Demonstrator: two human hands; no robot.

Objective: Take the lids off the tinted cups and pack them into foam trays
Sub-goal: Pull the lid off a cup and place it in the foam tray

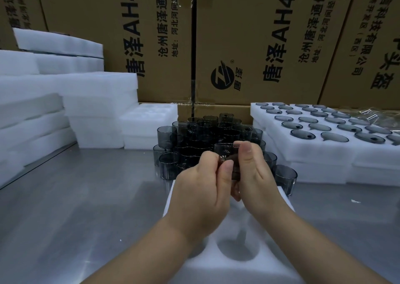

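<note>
Both hands are together over the near foam tray, clamped on one tinted cup: the left hand pinches its near edge with thumb and fingers, and the right hand curls round its far side. Whether the lid is on or already loose is hidden behind the fingers. By the look of it the job is well short of done. The pockets of the near tray that show are bare, and a large pile of cups waits on the steel table just beyond the hands, with a stray cup standing beside the tray's right corner. To the right, a filled tray already carries rows of tinted round pieces, lids by their shape, on top of further white trays, so part of the work is packed. Stacks of foam rise on the left, cardboard boxes wall off the back, and some clear wrap lies at the far right. The pile crowds close to the tray's far edge — a careless reach could knock cups over.
</note>
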